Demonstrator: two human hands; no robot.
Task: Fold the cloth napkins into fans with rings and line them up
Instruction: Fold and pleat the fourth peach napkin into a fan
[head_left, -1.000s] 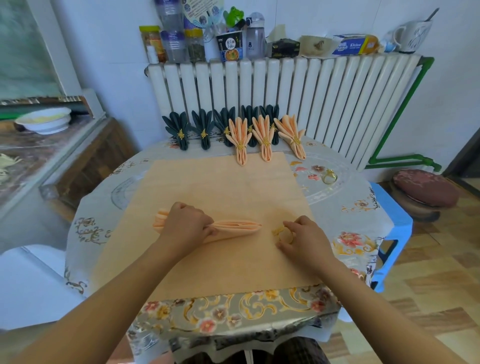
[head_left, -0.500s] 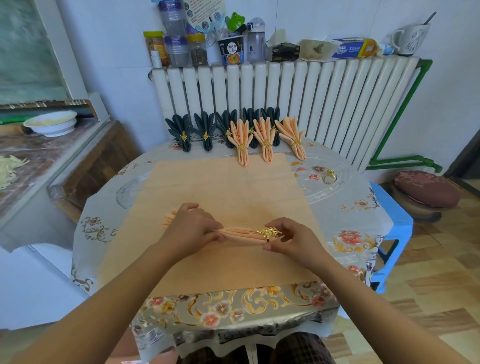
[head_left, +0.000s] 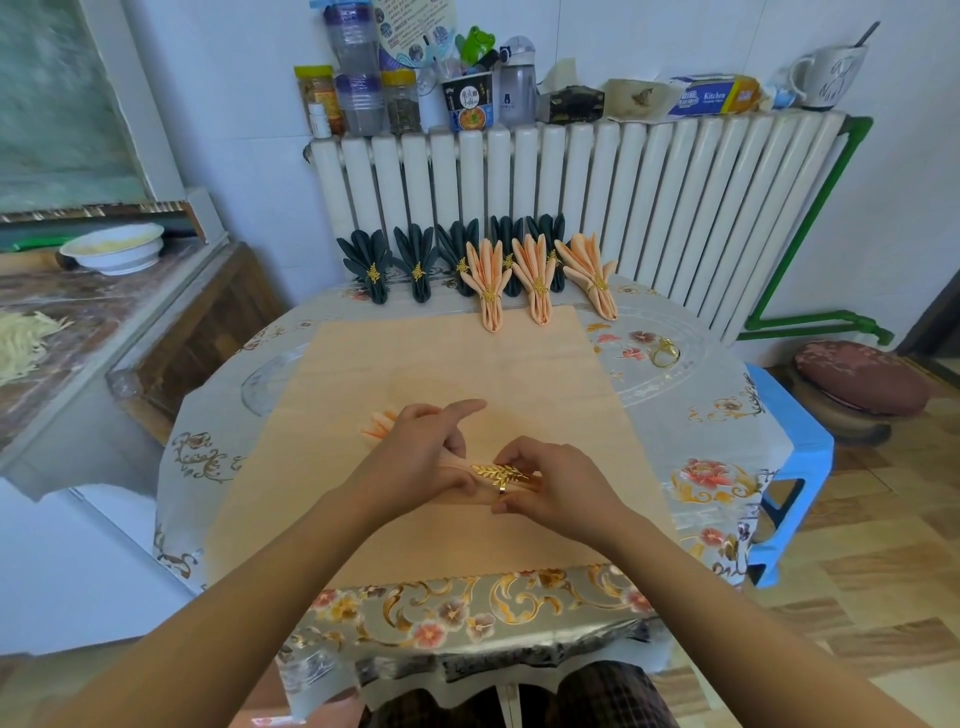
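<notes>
Our left hand (head_left: 423, 457) clamps the pleated peach napkin (head_left: 382, 425), which lies crosswise on the surface. Just right of that napkin's narrow end, our right hand (head_left: 556, 486) pinches the gold ring (head_left: 501, 475), which must slide leftward along it.

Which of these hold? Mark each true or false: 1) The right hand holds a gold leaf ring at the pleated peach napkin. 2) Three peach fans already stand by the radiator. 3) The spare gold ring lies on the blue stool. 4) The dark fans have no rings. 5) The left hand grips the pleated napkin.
1) True: the right hand pinches the gold leaf ring at the pleated peach napkin.
2) True: three peach fans stand by the radiator.
3) False: the spare gold ring lies on the tablecloth, not on the blue stool.
4) False: the dark fans carry gold rings.
5) True: the left hand grips it.
</notes>
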